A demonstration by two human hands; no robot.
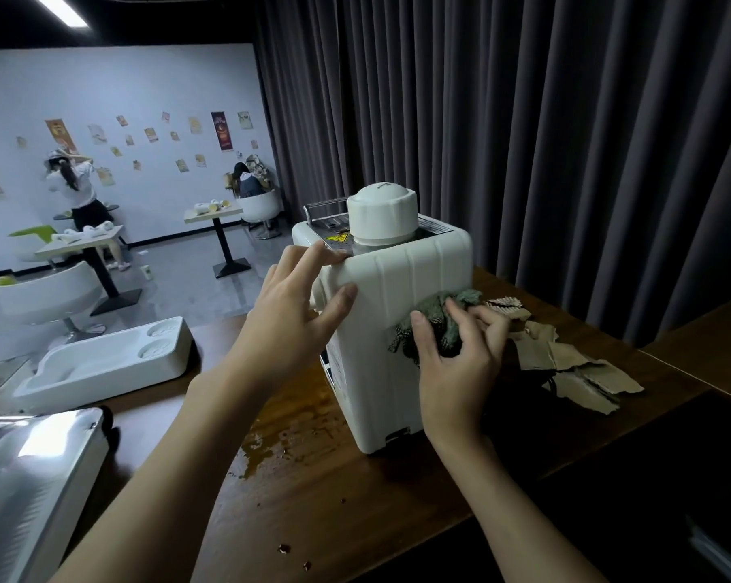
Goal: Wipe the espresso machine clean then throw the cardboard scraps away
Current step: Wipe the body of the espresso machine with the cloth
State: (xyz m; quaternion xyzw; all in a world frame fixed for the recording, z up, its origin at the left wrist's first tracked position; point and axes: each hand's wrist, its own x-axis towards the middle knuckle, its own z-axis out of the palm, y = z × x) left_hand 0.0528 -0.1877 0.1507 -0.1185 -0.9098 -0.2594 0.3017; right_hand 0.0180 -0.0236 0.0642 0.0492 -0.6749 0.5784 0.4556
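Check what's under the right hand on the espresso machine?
A green cloth is pressed against the espresso machine side by the right hand; the panel beneath the cloth is hidden.

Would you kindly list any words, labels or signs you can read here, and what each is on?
No text is readable.
Yellow warning triangle sticker on the espresso machine top: symbol only, print blurred.
Label on the machine's side: too small.
Wall posters: too blurred.
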